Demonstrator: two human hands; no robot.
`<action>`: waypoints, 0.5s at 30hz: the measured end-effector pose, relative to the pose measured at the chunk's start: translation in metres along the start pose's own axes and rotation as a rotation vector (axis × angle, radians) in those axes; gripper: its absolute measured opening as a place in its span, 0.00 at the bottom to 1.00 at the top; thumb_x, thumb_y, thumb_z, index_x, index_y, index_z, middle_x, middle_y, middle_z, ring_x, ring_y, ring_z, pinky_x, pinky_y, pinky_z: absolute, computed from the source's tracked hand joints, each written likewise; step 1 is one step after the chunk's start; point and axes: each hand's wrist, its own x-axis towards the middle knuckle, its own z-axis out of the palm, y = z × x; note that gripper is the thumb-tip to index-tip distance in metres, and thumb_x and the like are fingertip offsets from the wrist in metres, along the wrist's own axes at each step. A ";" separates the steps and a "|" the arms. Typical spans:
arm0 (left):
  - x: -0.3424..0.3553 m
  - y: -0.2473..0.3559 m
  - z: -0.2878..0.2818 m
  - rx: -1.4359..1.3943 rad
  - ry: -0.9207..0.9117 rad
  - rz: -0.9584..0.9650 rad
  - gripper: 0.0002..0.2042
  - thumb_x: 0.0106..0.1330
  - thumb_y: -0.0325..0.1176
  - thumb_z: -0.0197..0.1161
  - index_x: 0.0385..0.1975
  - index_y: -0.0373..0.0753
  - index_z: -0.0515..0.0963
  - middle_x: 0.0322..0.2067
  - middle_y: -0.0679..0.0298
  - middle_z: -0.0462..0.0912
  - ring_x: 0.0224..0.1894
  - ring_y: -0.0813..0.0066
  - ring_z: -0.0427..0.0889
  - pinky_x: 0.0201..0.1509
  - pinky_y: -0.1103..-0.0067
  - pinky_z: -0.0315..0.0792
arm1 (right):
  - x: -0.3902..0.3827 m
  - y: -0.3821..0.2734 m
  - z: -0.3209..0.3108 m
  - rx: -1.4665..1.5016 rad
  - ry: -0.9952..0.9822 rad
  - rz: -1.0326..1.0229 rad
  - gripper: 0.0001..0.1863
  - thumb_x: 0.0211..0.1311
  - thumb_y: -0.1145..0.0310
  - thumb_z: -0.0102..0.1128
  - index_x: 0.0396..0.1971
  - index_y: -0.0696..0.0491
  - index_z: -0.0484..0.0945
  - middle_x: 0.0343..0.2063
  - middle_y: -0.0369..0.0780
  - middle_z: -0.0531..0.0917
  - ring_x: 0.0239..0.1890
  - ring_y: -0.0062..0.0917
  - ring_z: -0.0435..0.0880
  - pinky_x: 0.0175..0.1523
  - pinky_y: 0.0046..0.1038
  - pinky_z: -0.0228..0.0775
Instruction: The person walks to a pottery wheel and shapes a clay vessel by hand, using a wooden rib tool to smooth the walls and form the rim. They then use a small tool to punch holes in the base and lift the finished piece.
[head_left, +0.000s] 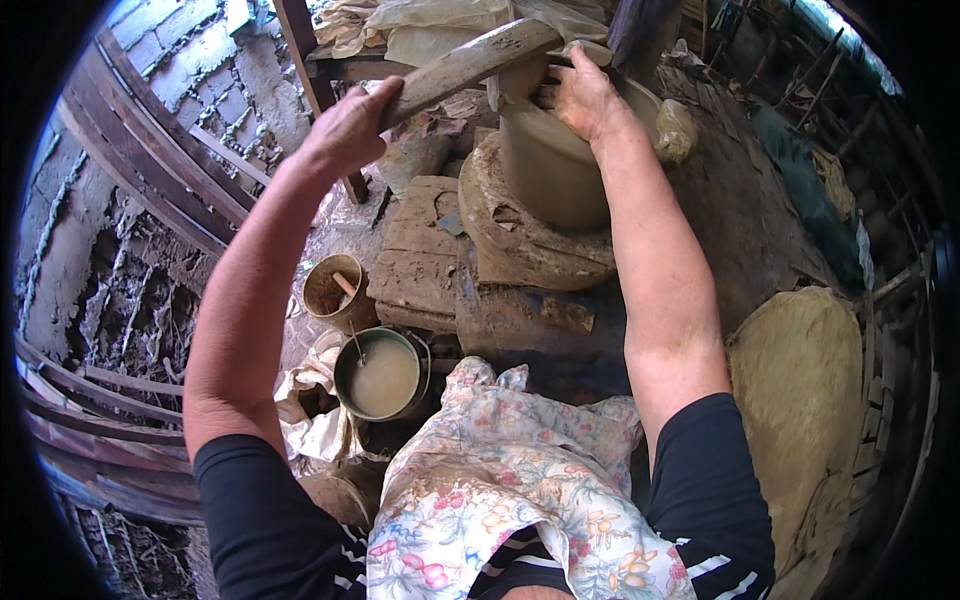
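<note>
My left hand (352, 130) is closed around the narrow end of a long wooden paddle (475, 70). The paddle slants up to the right, its broad end close by the upper part of a large wet clay pot (555, 175). The pot stands on a round, clay-caked base (535, 262). At the pot's top, my right hand (588, 100) reaches over with its thumb raised apart from the fingers. Those fingers lie against the clay and are partly hidden. A rounded clay-coloured lump (677, 132) sits at the pot's right side.
A bucket of cloudy water (382, 376) and a smaller tub with a stick (333, 290) stand left of the base. Flowered cloth (520, 470) covers my lap. Wooden slats (150, 150) run along the left, and a pale, clay-stained panel (800, 400) leans at right.
</note>
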 end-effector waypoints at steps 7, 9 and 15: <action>0.017 -0.005 -0.012 0.082 -0.020 0.121 0.35 0.46 0.18 0.56 0.59 0.50 0.62 0.38 0.48 0.75 0.47 0.53 0.76 0.46 0.65 0.73 | 0.000 0.002 0.000 -0.031 -0.034 -0.043 0.41 0.66 0.39 0.24 0.58 0.66 0.57 0.54 0.50 0.68 0.58 0.41 0.66 0.65 0.40 0.54; 0.021 -0.001 -0.013 0.093 0.094 0.142 0.33 0.46 0.18 0.55 0.57 0.48 0.64 0.37 0.50 0.76 0.42 0.51 0.78 0.43 0.65 0.74 | 0.000 0.002 -0.002 -0.008 -0.052 -0.035 0.42 0.66 0.38 0.23 0.58 0.66 0.56 0.56 0.50 0.66 0.59 0.41 0.65 0.66 0.40 0.53; 0.030 0.006 -0.020 0.130 0.031 0.193 0.35 0.48 0.16 0.53 0.60 0.48 0.62 0.38 0.49 0.75 0.43 0.54 0.77 0.44 0.66 0.72 | 0.008 0.001 -0.013 -0.053 -0.138 -0.044 0.45 0.64 0.36 0.21 0.60 0.67 0.52 0.58 0.51 0.64 0.61 0.40 0.62 0.67 0.40 0.51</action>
